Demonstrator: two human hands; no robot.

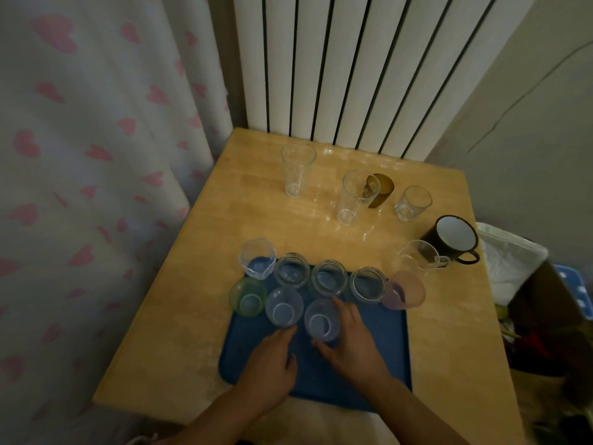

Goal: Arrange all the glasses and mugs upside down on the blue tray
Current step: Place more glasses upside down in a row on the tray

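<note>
Dim, soft, wide-angle edge distortion

Eight inverted glasses (322,320) on blue tray (382,354); upright glasses (296,171) and mugs (449,240) beyond.
</note>
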